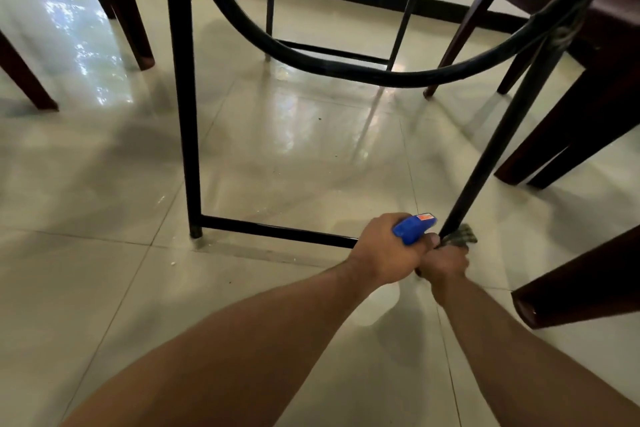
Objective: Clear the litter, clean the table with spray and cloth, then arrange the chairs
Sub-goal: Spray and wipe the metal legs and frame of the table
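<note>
Fingers of the left hand (382,250) grip the spray bottle (414,229); right hand (445,262) presses cloth (462,236) around the table leg (502,135) beside chairs (588,55).

- Blue plastic spray bottle head (412,228), red label on its nozzle, low beside the table's leg.
- Green checked cloth (460,236), bunched around the foot of the thin black metal table leg (498,146), which slants.
- Dark wooden chairs (585,55) stand around.

Bare forearms (242,340) — no sleeves
</note>
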Available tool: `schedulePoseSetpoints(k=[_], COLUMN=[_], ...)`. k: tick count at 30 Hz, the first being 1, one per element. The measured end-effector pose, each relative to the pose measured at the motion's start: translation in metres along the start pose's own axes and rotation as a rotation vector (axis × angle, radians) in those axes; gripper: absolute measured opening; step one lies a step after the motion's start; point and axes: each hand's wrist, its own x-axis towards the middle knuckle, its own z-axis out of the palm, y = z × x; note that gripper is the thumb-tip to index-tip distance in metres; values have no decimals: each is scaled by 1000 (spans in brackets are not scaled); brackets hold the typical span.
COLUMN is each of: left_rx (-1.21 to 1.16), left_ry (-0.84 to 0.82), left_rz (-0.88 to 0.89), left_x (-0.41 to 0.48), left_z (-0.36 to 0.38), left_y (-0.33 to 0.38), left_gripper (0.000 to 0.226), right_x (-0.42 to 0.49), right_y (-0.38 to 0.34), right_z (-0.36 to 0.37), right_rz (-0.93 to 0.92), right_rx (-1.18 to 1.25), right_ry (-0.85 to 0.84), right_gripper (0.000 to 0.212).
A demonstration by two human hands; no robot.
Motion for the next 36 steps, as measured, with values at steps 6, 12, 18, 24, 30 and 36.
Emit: schedulePoseSetpoints(k=[6,12,18,24,30,36], left_rx=[-67,-78,-77,-60,-109,-177], left_ry=[59,78,61,65,81,111], left_rz=[65,58,77,142,178,182], left_x=[7,-1,-8,-6,-11,-16], left_z=[-28,-42,-39,-30,-27,-37], left_y=[26,44,64,93,120,138], left_gripper=[23,18,18,18,22,23], right_x=[-2,-9,-11,-11,-31,-29], right_y=[-63,-51,-111,-119,-164,-174], right_z=[-13,-21,-50,-57,-67,-79], right_rz=[-206,-89,-467,-310,-559,-278], right_rx=[148,-123,66,-107,23,-243], right_ry=[301,-7,248,23,302,104], right_gripper=[70,57,62,59,52,35])
